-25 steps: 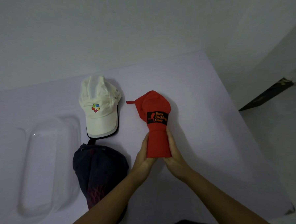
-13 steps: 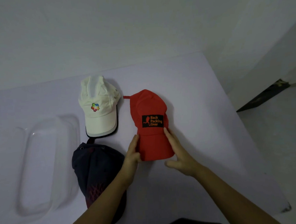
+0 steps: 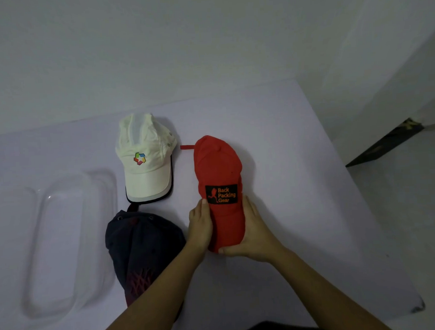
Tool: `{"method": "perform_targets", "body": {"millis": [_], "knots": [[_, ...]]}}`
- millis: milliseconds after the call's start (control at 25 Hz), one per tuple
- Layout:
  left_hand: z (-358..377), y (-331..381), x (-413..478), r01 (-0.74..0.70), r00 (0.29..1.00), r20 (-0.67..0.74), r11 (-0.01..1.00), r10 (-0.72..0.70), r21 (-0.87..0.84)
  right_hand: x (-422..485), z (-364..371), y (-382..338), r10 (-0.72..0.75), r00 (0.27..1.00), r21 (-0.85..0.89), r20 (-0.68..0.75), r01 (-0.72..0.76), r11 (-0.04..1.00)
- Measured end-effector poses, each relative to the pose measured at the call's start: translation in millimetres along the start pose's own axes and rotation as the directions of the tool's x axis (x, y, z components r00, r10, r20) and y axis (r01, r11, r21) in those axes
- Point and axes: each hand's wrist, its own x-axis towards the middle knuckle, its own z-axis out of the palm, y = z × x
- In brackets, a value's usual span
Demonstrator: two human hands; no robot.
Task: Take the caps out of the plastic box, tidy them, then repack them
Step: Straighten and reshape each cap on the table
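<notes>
Nearest the desk's (image 3: pixel 300 185) front edge lies the dark cap (image 3: pixel 142 244), its brim toward the person and partly under the left forearm. Just to its right, about mid-desk, both hands close round the brim of the red cap (image 3: pixel 219 169). The left hand (image 3: pixel 201 228) lies along the brim's left side with one fingertip up by the black patch (image 3: pixel 221 194). The right hand (image 3: pixel 253 235) cups the right side, its thumb hooked round the brim's near end, so the brim is squeezed between the two palms and bowed upward. The red cap rests on the desk with its crown pointing away, rounded and a little creased, a thin red strap sticking out at its far left. The patch reads "Back Packing Gear" in orange. The clear plastic box (image 3: pixel 107 196) sits toward the left edge with no cap in it. Farthest, the white cap (image 3: pixel 145 158) lies flat beside the red crown, with a coloured logo on its front. Half a second ago the hands flanked the brim more loosely, and the brim lay wider and flatter.
</notes>
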Motion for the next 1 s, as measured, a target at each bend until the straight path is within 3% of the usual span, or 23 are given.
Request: {"method": "perform_targets", "body": {"millis": [200, 440, 680, 840, 1000], "knots": [[1.2, 8.9, -3.9, -0.141, 0.989, -0.022, 0.982, 0.145, 0.123, -5.6, 5.9, 2.8, -0.016, 1.0, 0.006, -0.001, 0.016, 1.0], [2.2, 2.8, 0.0, -0.176, 0.984, 0.01, 0.962, 0.178, 0.211, -12.9, 8.4, 2.9, 0.02, 1.0, -0.003, 0.003, -0.02, 1.0], [-3.5, 21.4, -1.1, -0.093, 0.994, -0.046, 0.988, 0.099, 0.127, -9.7, 2.2, -3.8, 0.057, 0.991, -0.069, -0.117, -0.066, 0.995], [-4.0, 30.3, 1.4, -0.164, 0.984, -0.038, 0.975, 0.172, 0.152, -4.6, -6.4, -1.9, 0.025, 0.992, -0.098, -0.124, -0.037, 0.995], [-3.3, 20.3, 4.2, -0.127, 0.991, -0.017, 0.985, 0.13, 0.115, -4.0, -8.3, 0.8, -0.002, 0.997, -0.119, -0.083, -0.008, 0.993]]}}
